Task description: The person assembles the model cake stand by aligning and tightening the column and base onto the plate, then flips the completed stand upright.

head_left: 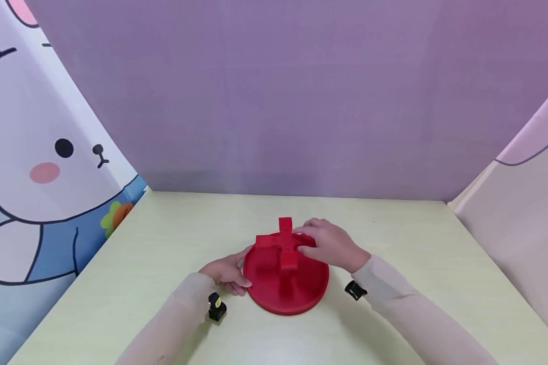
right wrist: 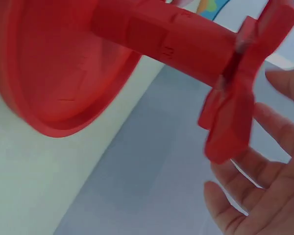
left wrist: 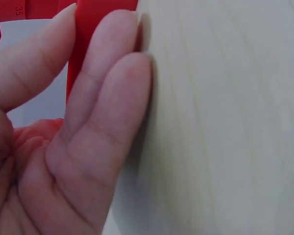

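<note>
My left hand [head_left: 228, 274] at left rim of red round base [head_left: 285, 284], fingers [left wrist: 105, 93] pinching rim edge, knuckles down on pale bench [head_left: 392, 238]. Base sits near bench centre, close to me. Red post [right wrist: 171, 39] rises from base middle, cross-shaped red piece [head_left: 283, 241] on top. My right hand [head_left: 331, 244] beside cross, fingers [right wrist: 245, 171] spread and loose around its arms, tips touching right arm in head view; no firm grasp visible. Purple backdrop [head_left: 301, 91] behind.
</note>
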